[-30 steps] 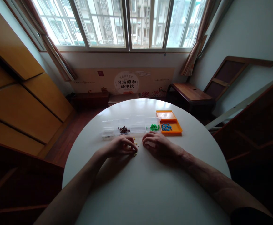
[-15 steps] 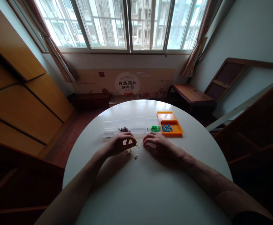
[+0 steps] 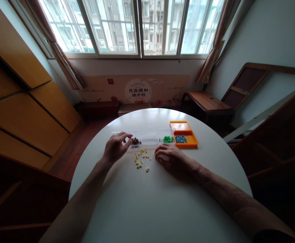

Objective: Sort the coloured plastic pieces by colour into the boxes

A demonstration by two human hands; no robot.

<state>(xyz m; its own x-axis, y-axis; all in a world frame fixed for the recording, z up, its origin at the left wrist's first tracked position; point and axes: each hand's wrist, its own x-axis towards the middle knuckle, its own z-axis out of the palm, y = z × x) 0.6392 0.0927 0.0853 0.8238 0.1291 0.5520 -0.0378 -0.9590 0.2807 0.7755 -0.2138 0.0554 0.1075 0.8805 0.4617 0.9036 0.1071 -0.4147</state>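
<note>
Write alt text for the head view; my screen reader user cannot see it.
On a round white table, a person's left hand reaches toward a row of clear plastic boxes holding dark brown beads and green beads, while the right hand rests flat beside scattered small yellow beads. An orange plastic tray with blue beads sits at the row's right end.

Left hand (image 3: 115, 147) has lifted off the yellow beads (image 3: 141, 159), moved far-left toward the clear box (image 3: 134, 137); beads now uncovered on the counter (image 3: 157, 202).

Bare white table (image 3: 157, 209) near the body, yellow beads (image 3: 141, 159) between hands, clear boxes (image 3: 149, 139) seemingly blocking beyond.
</note>
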